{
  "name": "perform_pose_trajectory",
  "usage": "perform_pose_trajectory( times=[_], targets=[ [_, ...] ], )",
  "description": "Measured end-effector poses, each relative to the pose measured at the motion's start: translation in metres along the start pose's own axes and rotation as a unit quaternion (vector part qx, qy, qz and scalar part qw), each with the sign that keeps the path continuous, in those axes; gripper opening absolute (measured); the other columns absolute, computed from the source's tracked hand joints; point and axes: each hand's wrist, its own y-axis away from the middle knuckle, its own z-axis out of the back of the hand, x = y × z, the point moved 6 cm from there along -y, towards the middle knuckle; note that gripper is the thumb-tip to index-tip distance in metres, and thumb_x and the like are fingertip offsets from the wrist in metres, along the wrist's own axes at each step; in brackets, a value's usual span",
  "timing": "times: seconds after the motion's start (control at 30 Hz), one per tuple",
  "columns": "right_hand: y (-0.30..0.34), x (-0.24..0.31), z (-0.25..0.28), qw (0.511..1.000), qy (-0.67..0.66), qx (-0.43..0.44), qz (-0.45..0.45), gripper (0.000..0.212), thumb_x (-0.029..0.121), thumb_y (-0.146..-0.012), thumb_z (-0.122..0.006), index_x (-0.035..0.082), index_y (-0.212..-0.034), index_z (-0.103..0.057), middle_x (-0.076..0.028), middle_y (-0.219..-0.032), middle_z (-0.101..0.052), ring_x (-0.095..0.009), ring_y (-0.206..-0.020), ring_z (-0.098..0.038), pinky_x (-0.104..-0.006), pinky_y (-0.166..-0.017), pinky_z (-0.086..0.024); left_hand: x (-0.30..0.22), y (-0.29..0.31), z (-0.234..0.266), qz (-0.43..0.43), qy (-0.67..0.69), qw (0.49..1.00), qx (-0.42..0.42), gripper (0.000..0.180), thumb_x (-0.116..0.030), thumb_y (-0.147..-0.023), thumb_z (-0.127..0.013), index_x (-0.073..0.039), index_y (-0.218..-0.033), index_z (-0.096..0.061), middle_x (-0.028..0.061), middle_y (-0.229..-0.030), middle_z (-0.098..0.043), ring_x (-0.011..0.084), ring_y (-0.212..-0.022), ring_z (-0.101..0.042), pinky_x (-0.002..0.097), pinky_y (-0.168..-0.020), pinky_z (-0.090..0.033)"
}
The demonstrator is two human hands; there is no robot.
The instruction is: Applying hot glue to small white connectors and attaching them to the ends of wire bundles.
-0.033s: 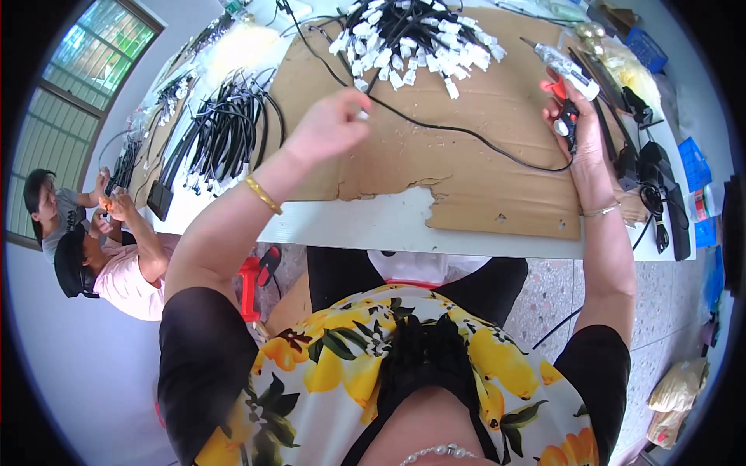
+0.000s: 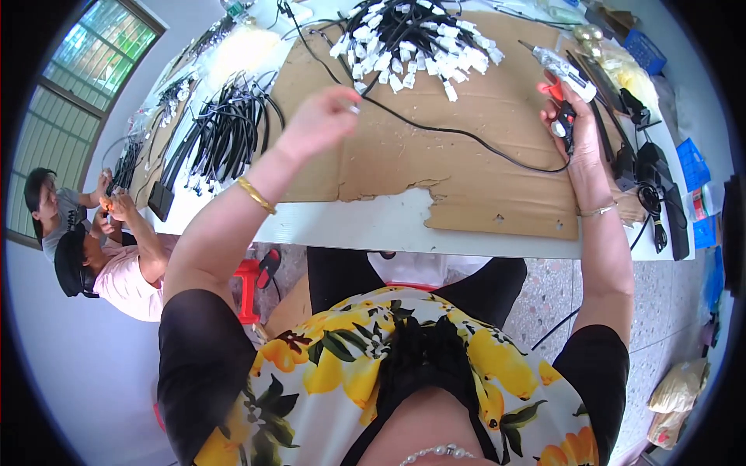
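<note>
Glue gun [image 2: 561,70] clasped in my right grip [image 2: 587,133], left grip [image 2: 320,124] too blurred to tell; a swing could snag its trailing cord [image 2: 423,125].

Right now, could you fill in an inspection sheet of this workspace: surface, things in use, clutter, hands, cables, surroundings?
Surface: white table, partly covered by cardboard with a torn front edge.
Things in use: gun-shaped tool with an orange trigger; heap of white-ended cables at the far side.
Clutter: yellowish plastic and black boxy units at the right.
Hands: right hand grips the tool; left hand has curled fingers, too blurred to tell whether it holds anything.
Cables: black cord crosses the cardboard to the right hand; black cable bundle at the left.
Surroundings: two other people, barred window.
</note>
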Motion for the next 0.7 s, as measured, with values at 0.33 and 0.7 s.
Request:
perform_pose_trajectory(
  times=[0.33,0.7],
  targets=[
    [-0.006,0.002,0.004,1.000,-0.004,-0.006,0.007,0.039,0.024,-0.085,-0.050,0.001,-0.117,-0.048,-0.008,-0.092,-0.062,-0.007,-0.056,-0.046,-0.0226,-0.056,-0.044,-0.016,-0.078,0.148,-0.077,0.506,0.841,-0.176,0.019,-0.014,-0.081,-0.049,-0.001,-0.089,-0.060,0.0023,-0.060,-0.051,0.0097,-0.049,-0.044,0.0229,-0.047,-0.036],
    [-0.001,0.004,-0.006,1.000,0.018,-0.006,-0.001,0.044,0.025,-0.083,-0.051,0.000,-0.120,-0.046,-0.008,-0.094,-0.061,-0.008,-0.055,-0.042,-0.0224,-0.055,-0.042,-0.147,-0.141,0.155,0.005,0.646,0.755,-0.112,0.009,-0.014,-0.073,-0.050,-0.005,-0.074,-0.048,0.0011,-0.053,-0.037,0.0129,-0.046,-0.039,0.0309,-0.052,-0.045]
  ],
)
